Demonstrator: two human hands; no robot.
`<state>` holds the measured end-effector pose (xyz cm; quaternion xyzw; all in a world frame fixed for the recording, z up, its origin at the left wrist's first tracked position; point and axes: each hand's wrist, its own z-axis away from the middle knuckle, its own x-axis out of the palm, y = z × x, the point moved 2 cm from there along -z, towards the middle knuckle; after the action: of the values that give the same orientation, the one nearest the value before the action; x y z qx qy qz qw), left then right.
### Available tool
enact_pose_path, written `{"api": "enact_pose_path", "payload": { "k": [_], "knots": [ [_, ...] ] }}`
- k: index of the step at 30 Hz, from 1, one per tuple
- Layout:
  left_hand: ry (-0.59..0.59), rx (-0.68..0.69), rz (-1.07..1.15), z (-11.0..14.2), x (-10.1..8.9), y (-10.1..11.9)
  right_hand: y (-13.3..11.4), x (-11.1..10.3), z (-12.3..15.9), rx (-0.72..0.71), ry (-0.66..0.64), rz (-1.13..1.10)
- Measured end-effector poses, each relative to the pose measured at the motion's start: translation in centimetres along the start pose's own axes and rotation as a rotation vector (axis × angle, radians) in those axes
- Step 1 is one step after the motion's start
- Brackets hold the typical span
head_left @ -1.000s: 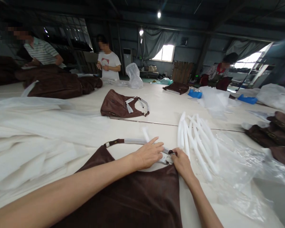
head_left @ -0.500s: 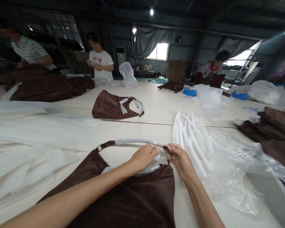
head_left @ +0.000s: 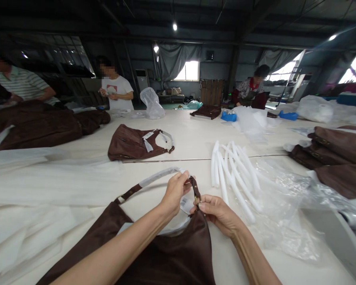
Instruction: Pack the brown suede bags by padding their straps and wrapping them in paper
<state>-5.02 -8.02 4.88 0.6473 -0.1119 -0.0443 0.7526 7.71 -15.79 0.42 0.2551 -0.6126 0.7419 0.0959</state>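
A dark brown leather handbag (head_left: pixel 166 257) lies on the table right in front of me. White wrapping covers the middle of its handle (head_left: pixel 158 175), which arches up at the far side. My left hand (head_left: pixel 175 190) is closed around the handle's right end, by the brown leather strap end. Lower down, my right hand (head_left: pixel 216 211) pinches the handbag's top right corner at the metal ring (head_left: pixel 196 200). A small pale tag (head_left: pixel 185 205) hangs between my hands, partly hidden. Pale lining paper shows along the bag's opening.
White foam tubes (head_left: pixel 233 174) and clear plastic bags (head_left: pixel 290 213) lie to the right. Another brown handbag (head_left: pixel 133 142) lies ahead, with more bags stacked at both sides. White sheets (head_left: pixel 47 186) spread at left. Several co-workers stand beyond the table.
My right hand has moved down from the strap end to the ring at the bag's corner. My left hand has tilted up and lifted the handle's right end. The view has shifted slightly right.
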Motion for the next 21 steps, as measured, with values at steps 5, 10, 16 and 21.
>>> {"api": "enact_pose_path", "payload": {
  "k": [5,10,16,21],
  "knots": [
    [-0.053,-0.026,-0.004,1.9,1.4,-1.1,1.2,1.8,-0.9,-0.161,0.207,0.060],
    [0.076,0.088,-0.093,2.1,3.2,-0.3,1.6,3.1,-1.5,-0.329,0.387,0.033],
    [-0.053,0.233,-0.149,3.3,5.2,1.0,1.9,4.9,0.1,-0.567,0.634,-0.037],
    [-0.023,0.041,0.041,4.4,3.2,-3.9,5.2,3.9,5.9,-0.380,0.704,0.455]
  ]
}}
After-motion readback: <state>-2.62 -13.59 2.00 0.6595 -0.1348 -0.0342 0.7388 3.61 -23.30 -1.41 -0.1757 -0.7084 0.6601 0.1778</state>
